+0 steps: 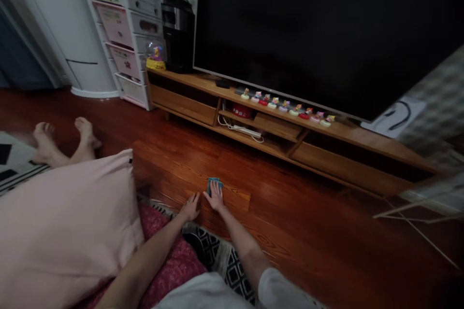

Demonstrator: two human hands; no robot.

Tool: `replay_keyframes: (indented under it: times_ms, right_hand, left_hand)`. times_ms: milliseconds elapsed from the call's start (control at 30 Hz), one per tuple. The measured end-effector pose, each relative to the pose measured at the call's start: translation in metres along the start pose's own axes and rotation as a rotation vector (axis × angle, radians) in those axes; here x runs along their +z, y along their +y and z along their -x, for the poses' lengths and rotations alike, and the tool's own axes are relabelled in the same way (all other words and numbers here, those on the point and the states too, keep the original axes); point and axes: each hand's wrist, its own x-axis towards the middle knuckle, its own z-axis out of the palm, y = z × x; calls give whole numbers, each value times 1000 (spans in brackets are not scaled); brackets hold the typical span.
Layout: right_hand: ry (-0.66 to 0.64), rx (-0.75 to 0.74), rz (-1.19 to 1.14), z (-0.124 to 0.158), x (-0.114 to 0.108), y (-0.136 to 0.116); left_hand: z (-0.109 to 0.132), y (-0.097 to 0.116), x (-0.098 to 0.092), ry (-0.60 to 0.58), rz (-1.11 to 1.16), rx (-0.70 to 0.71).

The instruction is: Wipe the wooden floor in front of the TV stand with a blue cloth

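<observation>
My right hand lies palm down on the wooden floor, its fingers stretched out over a small flat teal thing. Most of that piece is hidden under the hand, and I cannot tell whether it is a folded cloth or something stiffer. To the left, my left hand rests near the edge of the patterned rug. Its fingers are extended toward the teal piece without touching it, and nothing shows in them.
A pink cushion fills the lower left, with another person's bare feet beyond it. Ahead stands a low wooden TV cabinet bearing several small figurines and a large television. A thin-legged rack stands at right.
</observation>
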Motion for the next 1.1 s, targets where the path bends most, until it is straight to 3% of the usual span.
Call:
replay_keyframes:
  times_ms: [100,233,333,433,600,667,767,900,1000,1100]
  right_hand:
    - [16,-75,22,7,-10,23]
    - [125,114,148,34,-21,84]
    - [180,157,180,47,-18,113]
    - [235,141,154,48,-9,121]
    - [305,100,103,46,0,127]
    - [313,84,96,47,1,131]
    - [310,71,88,50,1,135]
    - [275,84,81,52,0,136]
    - [251,99,81,54,-4,135]
    - [235,112,97,55,-8,132]
  left_hand:
    - [2,3,-5,82,-21,-22]
    - [-2,13,-12,161,-99,82]
    - [-11,22,-12,155,-130,182]
    - [-23,29,-2,163,-157,278]
    - [-48,25,16,316,-239,366]
    - [-59,17,13,341,-276,404]
    - [-75,-6,-6,364,-286,401]
    - [-86,-66,-55,456,-197,96]
    - [-81,-125,-91,590,-118,-287]
    - [-72,-180,-116,762,-59,-705]
